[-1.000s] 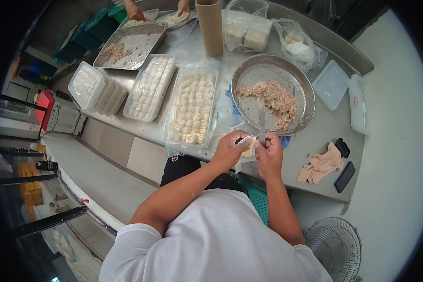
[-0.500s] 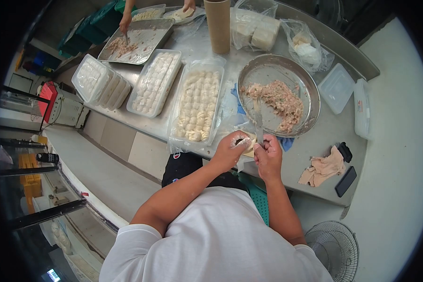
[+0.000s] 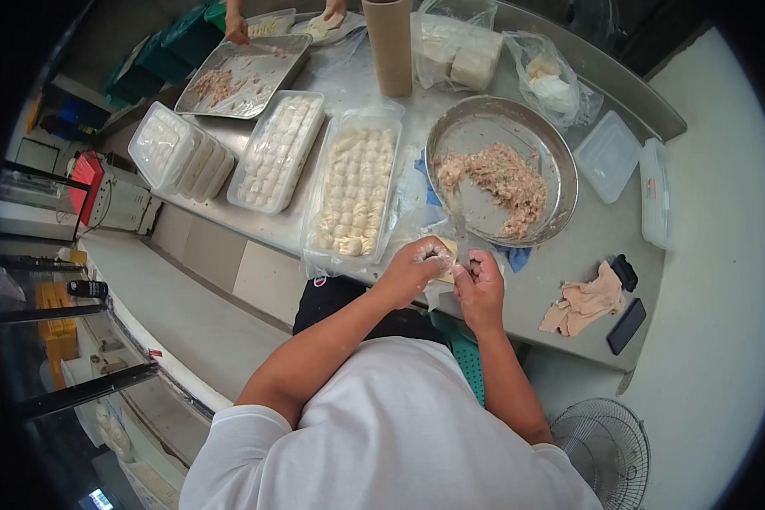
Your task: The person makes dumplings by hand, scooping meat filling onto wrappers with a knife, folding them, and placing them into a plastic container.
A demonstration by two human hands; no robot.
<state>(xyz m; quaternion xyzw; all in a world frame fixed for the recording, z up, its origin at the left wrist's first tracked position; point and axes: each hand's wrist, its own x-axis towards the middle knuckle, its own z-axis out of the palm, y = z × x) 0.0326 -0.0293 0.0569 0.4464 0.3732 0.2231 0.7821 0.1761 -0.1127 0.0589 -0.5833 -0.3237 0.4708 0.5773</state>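
My left hand [image 3: 416, 270] is closed around a small dough wrapper [image 3: 447, 248], held at the table's front edge. Close beside it, my right hand [image 3: 479, 285] is closed on a flat metal spatula [image 3: 460, 219], whose far end carries some filling over the left rim of a round pan. The round steel pan [image 3: 559, 191] holds pinkish minced filling [image 3: 510, 183]. Just left of my hands, a plastic box of pleated dumplings [image 3: 357, 191] stands on a clear plastic sheet.
Further left are another filled box [image 3: 279, 153] and stacked boxes [image 3: 178, 149]. A co-worker's hand [image 3: 236, 31] is over a rectangular tray [image 3: 272, 81]. A brown cylinder [image 3: 389, 51] stands at the back; a cloth [image 3: 588, 302] and phone [image 3: 626, 326] lie right.
The spatula's far end has shifted left and now carries filling. My right hand has moved slightly left and up. The co-worker's hand has lifted away from the filling in the rectangular tray.
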